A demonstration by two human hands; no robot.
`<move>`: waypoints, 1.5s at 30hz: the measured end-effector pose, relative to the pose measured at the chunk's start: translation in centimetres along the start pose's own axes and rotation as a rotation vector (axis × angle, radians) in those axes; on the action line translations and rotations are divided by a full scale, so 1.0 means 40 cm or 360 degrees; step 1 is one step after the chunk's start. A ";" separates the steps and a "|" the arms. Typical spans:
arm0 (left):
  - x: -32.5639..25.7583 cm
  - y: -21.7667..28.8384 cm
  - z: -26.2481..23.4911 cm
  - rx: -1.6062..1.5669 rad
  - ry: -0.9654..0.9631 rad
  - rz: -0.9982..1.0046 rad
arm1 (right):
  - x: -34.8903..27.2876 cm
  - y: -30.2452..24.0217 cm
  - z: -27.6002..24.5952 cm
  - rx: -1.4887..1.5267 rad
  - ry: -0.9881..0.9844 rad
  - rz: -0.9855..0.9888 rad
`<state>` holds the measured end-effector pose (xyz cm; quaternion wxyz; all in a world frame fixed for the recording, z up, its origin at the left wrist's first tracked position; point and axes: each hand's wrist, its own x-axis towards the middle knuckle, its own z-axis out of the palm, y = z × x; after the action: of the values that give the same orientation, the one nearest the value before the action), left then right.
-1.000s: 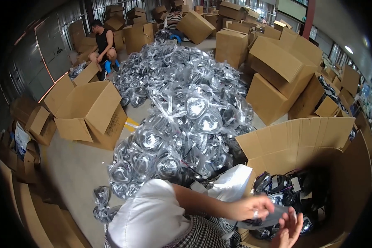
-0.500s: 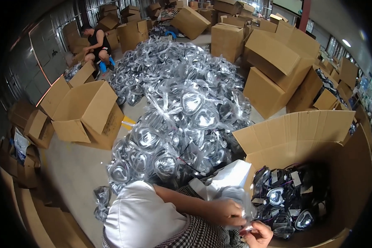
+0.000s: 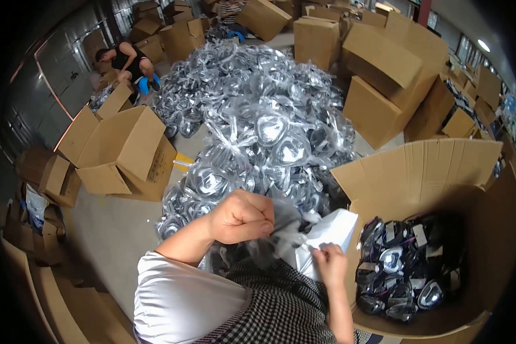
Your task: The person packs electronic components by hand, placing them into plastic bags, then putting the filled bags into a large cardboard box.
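Note:
My left hand [image 3: 243,218] is closed in a fist in front of my chest, gripping a clear plastic bag [image 3: 289,239]. The bag is stretched between both hands and partly smeared by motion; its contents cannot be made out. Lower and to the right, my right hand [image 3: 331,264] pinches the bag's other end. Under the bag, a white sheet-like bundle [image 3: 333,228] lies by my lap. Just beyond my hands rises a large pile of clear bags [image 3: 269,129], each holding a rounded, shiny lamp-like part with dark edges.
At my right stands a big open carton [image 3: 424,172] with dark, wired lamp-like parts [image 3: 393,259] inside. An open carton [image 3: 117,152] sits left of the pile; stacked cartons [image 3: 378,109] stand right. A person [image 3: 126,63] sits on a blue stool at far left; another sits farther back.
My left hand has risen and moved left, into a fist, stretching the bag. My right hand has moved up and slightly left. The seated person at far left has bent lower.

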<state>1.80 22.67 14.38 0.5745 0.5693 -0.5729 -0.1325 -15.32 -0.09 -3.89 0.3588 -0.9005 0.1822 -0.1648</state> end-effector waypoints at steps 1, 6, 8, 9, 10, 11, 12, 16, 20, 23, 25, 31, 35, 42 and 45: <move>0.003 -0.019 -0.002 -0.0046 -0.0022 -0.0035 | 0.011 0.004 0.027 -0.0529 -0.0080 -0.0279; -0.072 -0.137 0.055 0.1750 -0.0255 -0.0863 | 0.025 0.019 0.053 -0.0428 -0.0016 -0.0276; -0.068 -0.184 0.081 0.1943 0.0075 -0.0686 | 0.013 0.047 0.036 -0.0008 -0.0081 -0.0033; -0.057 -0.201 0.090 0.1941 0.0190 -0.0556 | 0.005 0.064 0.028 0.0262 -0.0078 -0.0002; -0.051 -0.230 0.109 0.1899 0.0139 -0.0548 | -0.001 0.075 0.017 0.0335 -0.0074 0.0017; -0.055 -0.258 0.132 0.1200 0.0077 -0.0742 | -0.007 0.077 0.005 0.0422 -0.0078 0.0012; -0.060 -0.289 0.157 0.0496 0.0020 -0.0908 | -0.016 0.080 -0.001 0.0423 -0.0068 0.0047; -0.019 -0.387 0.267 -0.0413 -0.0200 -0.1732 | -0.046 0.086 -0.026 0.0543 0.0095 0.0133; 0.078 -0.387 0.345 -0.0587 -0.0217 -0.2123 | -0.065 0.095 -0.050 0.0181 0.0193 -0.0224; 0.068 -0.435 0.365 -0.0307 -0.0345 -0.1061 | -0.077 0.054 -0.112 -0.0395 -0.0066 -0.0299; 0.089 -0.416 0.406 -0.0603 -0.0102 -0.1539 | -0.095 0.056 -0.115 -0.0287 0.0094 -0.0193; 0.045 -0.310 0.476 -0.1136 -0.0236 -0.1448 | -0.086 -0.046 -0.211 0.0448 0.0128 0.0120; 0.045 -0.292 0.425 -0.0174 -0.0370 -0.0537 | -0.101 0.001 -0.218 0.0344 0.0316 0.0181; 0.123 -0.220 0.308 -0.1966 0.0128 -0.1276 | -0.184 0.230 -0.204 -0.0572 -0.0406 0.1074; 0.164 -0.246 0.386 -0.1135 -0.0029 -0.1189 | -0.140 0.099 -0.299 -0.0513 0.0249 0.0523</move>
<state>-3.72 6.53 5.06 0.6413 0.5027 -0.2549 -0.5206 -26.21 -7.26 0.61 0.2174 -0.8889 0.3774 -0.1422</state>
